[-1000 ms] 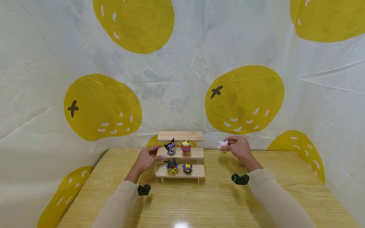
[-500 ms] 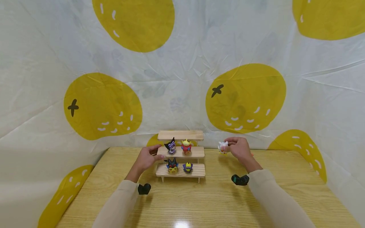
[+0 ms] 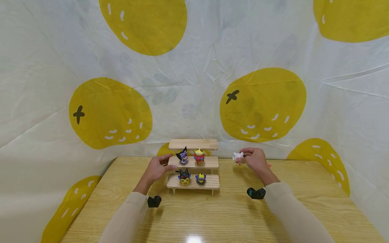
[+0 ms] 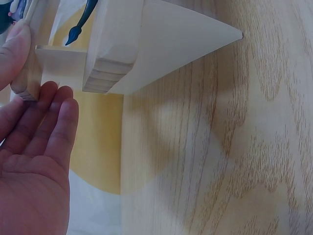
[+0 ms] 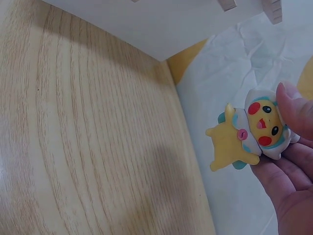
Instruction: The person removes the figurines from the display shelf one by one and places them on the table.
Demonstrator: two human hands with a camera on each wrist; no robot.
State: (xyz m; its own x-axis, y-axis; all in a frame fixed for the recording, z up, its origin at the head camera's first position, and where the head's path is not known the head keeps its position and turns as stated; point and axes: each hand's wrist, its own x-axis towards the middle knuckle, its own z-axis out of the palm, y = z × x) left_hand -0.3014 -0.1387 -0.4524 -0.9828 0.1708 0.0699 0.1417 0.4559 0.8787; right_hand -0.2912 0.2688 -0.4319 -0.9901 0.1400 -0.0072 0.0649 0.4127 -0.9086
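Observation:
My left hand (image 3: 156,168) holds the left end of the middle step of a three-tier wooden display stand (image 3: 192,182). The left wrist view has its thumb on top of the board and its fingers along the underside. In my right hand (image 3: 256,160) a yellow Pikachu figurine (image 5: 232,139) with a white hood and red cheeks is pinched by the head, in the air right of the stand. On the middle step stand a black-hooded figurine (image 3: 183,157) and a red-and-yellow one (image 3: 199,157). The lowest step bears a black-eared figurine (image 3: 184,177) and a small purple-and-yellow one (image 3: 201,179).
The stand's top step (image 3: 193,144) is bare wood. A small orange-red thing (image 3: 269,165) shows partly behind my right wrist. White cloth with yellow fruit prints (image 3: 188,111) hangs behind the wooden table (image 3: 212,219). Black wrist devices (image 3: 256,193) sit below both hands.
Both hands stay almost in place. The Pikachu figurine has turned slightly in my right hand, and the orange-red thing behind that wrist has come into sight.

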